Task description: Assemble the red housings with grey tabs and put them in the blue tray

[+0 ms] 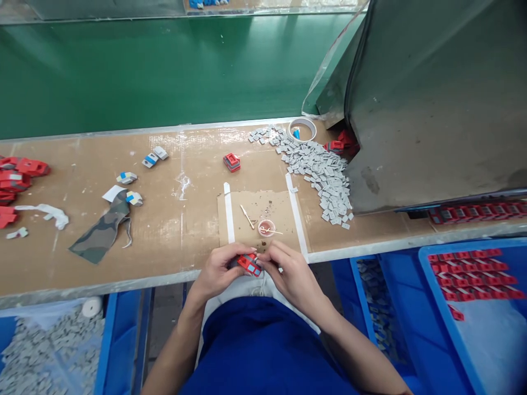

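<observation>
A small red toy car body (249, 264) with light blue patches is held at the table's front edge by my left hand (218, 270), its fingers closed round the car's left side. My right hand (290, 272) is pinched at the car's right end; what its fingertips hold is too small to make out. Just beyond the hands, a small round cup (266, 228) with reddish contents and a thin stick across it stands on a taped cardboard sheet (280, 206). A white stick (247, 216) lies left of the cup. Farther back sits another red car part (231, 162).
Many small grey pieces (325, 175) are heaped at the right, with a tape roll (302, 130) behind. Red parts (18, 175) and camouflage cloth (101, 230) lie left. A large metal panel (436, 109) blocks the right. Blue bins (486, 323) stand below the table.
</observation>
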### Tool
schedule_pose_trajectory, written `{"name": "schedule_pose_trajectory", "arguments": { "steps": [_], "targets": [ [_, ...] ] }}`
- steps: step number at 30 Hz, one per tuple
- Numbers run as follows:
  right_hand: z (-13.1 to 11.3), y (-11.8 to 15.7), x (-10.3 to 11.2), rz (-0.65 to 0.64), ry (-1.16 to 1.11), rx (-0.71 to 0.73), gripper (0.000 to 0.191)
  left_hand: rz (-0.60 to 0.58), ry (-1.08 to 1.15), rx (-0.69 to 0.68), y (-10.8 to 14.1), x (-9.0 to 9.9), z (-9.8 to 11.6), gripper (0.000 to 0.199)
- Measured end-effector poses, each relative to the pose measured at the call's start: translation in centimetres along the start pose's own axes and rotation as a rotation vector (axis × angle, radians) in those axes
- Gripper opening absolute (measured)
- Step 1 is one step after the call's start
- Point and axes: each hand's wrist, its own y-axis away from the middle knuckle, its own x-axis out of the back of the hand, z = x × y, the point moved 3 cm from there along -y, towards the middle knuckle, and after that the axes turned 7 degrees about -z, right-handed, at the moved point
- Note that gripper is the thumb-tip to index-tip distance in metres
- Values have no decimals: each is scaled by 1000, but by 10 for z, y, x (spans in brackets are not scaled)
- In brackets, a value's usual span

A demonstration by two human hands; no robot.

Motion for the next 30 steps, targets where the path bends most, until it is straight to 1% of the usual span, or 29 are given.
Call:
{"name": "schedule_pose_trajectory", "arguments": {
  "steps": [3, 6, 11, 14, 17, 20, 22, 26, 30],
  "targets": [
    [-4, 2, 2, -51, 63, 0, 29, -10, -42, -19, -1, -1, 3, 26],
    [-7, 4, 3, -96, 83, 10, 22, 13, -95, -47, -1, 0, 6, 25],
    [-6, 9, 0, -78, -12, 20, 19, -22, -173, -103, -2, -2, 11, 20],
    [-2, 12, -3, -65, -71, -16, 19, 3, -208, -136, -2, -3, 13, 22],
    [3, 12, -6, -23, -169, -58, 16, 26, -240, -160, -3, -4, 14, 24],
    [10, 10, -7, -6, -329, -131, 12, -4, -242, -197, -4, -3, 16, 24],
    [14, 8, -8, -49, -419, -184, 12, -20, -246, -208, -5, -2, 16, 23],
    [19, 5, -8, -131, -517, -271, 13, -3, -247, -173, -4, 0, 12, 26],
    [21, 5, -10, -223, -697, -340, 26, -49, -191, -175, -2, 0, 10, 23]
  ]
}}
